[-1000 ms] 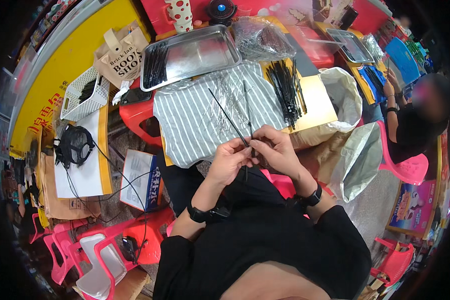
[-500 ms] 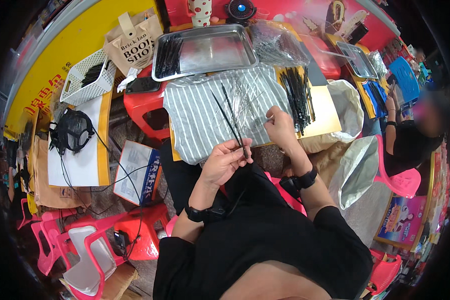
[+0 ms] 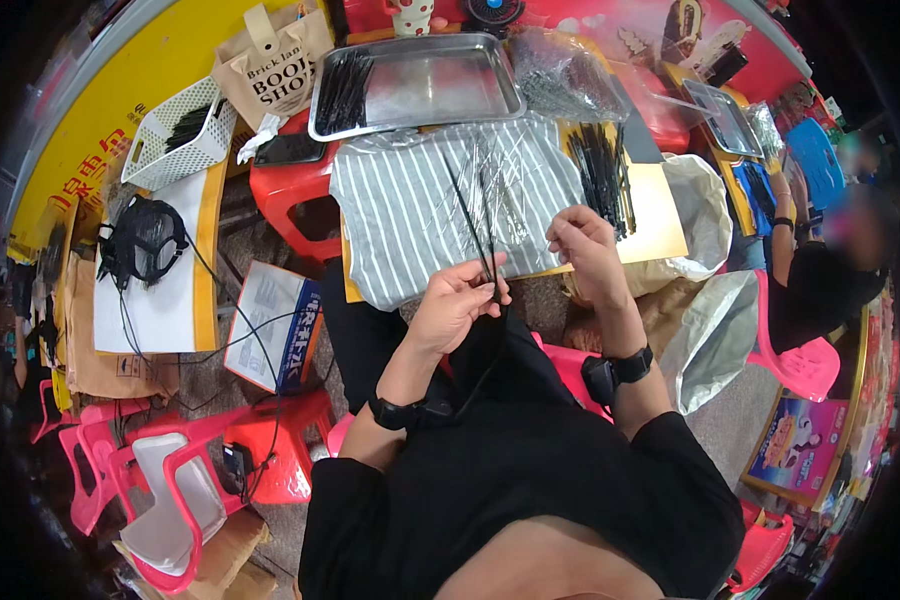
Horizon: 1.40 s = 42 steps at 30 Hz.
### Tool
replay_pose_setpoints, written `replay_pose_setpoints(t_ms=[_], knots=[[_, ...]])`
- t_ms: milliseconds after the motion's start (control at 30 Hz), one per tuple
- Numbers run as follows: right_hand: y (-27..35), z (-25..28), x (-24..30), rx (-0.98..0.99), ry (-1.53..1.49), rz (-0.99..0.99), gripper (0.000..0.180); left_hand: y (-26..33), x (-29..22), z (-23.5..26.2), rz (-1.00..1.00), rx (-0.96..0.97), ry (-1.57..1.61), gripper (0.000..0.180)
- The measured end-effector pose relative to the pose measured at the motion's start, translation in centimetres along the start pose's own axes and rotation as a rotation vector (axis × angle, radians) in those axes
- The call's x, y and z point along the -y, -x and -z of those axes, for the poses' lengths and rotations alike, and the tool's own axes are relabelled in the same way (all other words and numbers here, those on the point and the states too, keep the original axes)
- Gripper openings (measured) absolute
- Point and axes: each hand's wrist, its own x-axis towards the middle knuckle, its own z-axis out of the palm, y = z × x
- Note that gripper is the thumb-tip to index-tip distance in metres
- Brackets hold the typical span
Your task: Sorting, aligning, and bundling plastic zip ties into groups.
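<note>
- The black cable ties (image 3: 473, 225) are pinched at their lower ends in my left hand (image 3: 455, 305); their long axis runs from my fingers up toward 11 o'clock, slanting over the striped cloth (image 3: 410, 205).
- My left hand is clenched on the ties, thumb against forefinger, just over the near edge of the bench (image 3: 660, 215).
- My right hand (image 3: 585, 245) sits at about 2 o'clock from the left one, near it but apart; its fingers are curled with the tips drawn together, and I cannot tell whether it grips anything.
- The left hand is the one at the ties; the right is beside their shafts, not touching them.
- At 1 o'clock from my right hand a loose pile of black ties (image 3: 602, 175) lies on the yellow bench top.
- Beyond the cloth, at 12 o'clock, a steel tray (image 3: 440, 85) holds a bundle of ties at its left end; the rest is bare.
- A clear plastic bag (image 3: 565, 75) at the tray's right holds more ties.
- At 10 o'clock a white basket (image 3: 175, 135) holds a few dark ties.
</note>
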Motion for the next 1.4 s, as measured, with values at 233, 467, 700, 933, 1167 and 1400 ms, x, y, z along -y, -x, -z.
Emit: replay_pose_setpoints(t_ms=[233,467,700,933,1167,1400], knots=[[2.4,-4.6,-1.0,-0.033,-0.253,0.222,0.014,0.0,0.2,-1.1,-0.093,-0.062,-0.292,0.040],[2.5,-5.0,-1.9,0.070,-0.464,0.068,0.016,0.1,0.6,-1.3,-0.138,-0.074,-0.355,0.037],[2.2,-4.7,-2.4,0.074,-0.471,0.013,0.017,0.1,0.7,-1.4,-0.163,-0.039,-0.413,0.037],[2.1,-5.0,-2.5,0.021,-0.491,0.041,0.016,0.1,0.5,-1.3,-0.172,-0.044,-0.429,0.038],[2.8,-4.7,-1.3,-0.123,-0.227,0.248,0.009,0.1,0.9,-1.0,-0.199,-0.121,-0.477,0.037],[1.3,-2.5,4.0,-0.024,-0.235,-0.083,0.014,0.7,0.5,0.4,-0.352,-0.207,-1.005,0.021]])
